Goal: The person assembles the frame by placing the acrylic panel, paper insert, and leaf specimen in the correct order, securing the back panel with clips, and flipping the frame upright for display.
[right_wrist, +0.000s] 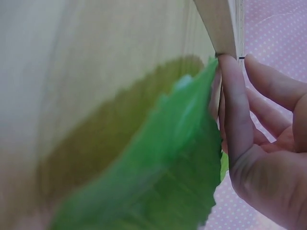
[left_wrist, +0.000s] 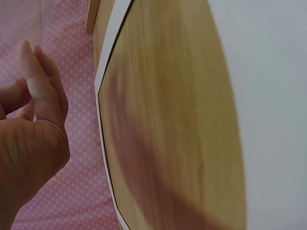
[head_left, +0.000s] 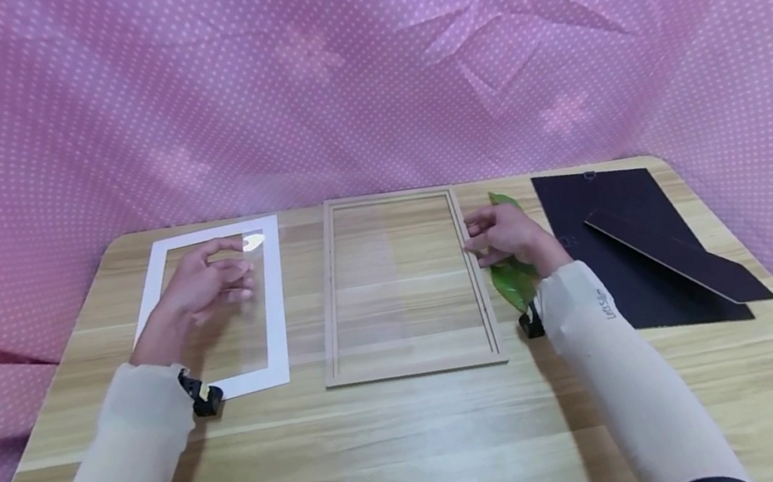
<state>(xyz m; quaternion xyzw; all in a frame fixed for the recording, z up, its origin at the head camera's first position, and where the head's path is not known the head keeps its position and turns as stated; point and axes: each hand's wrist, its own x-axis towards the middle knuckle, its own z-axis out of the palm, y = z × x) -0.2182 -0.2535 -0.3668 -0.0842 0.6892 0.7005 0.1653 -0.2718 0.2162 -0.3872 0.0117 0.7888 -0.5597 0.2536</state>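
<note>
A thin clear sheet [head_left: 253, 242], glinting near my left hand, leans faintly visible above the table's left middle. My left hand [head_left: 199, 283] pinches its edge with bent fingers, over a white rectangular mat [head_left: 274, 309]. In the left wrist view the fingers [left_wrist: 45, 91] stand raised beside the mat. A light wooden picture frame [head_left: 415, 370] lies flat in the middle. On its right side my right hand [head_left: 507, 234] grips the edge between thumb and fingers. Under that hand lies a green leaf [head_left: 513, 284], seen close in the right wrist view.
At the right lies a black backing board [head_left: 638, 294] with its dark stand leg [head_left: 677, 254] sticking up at a slant. A pink dotted cloth [head_left: 359, 68] hangs behind the wooden table [head_left: 391, 459] and along its sides.
</note>
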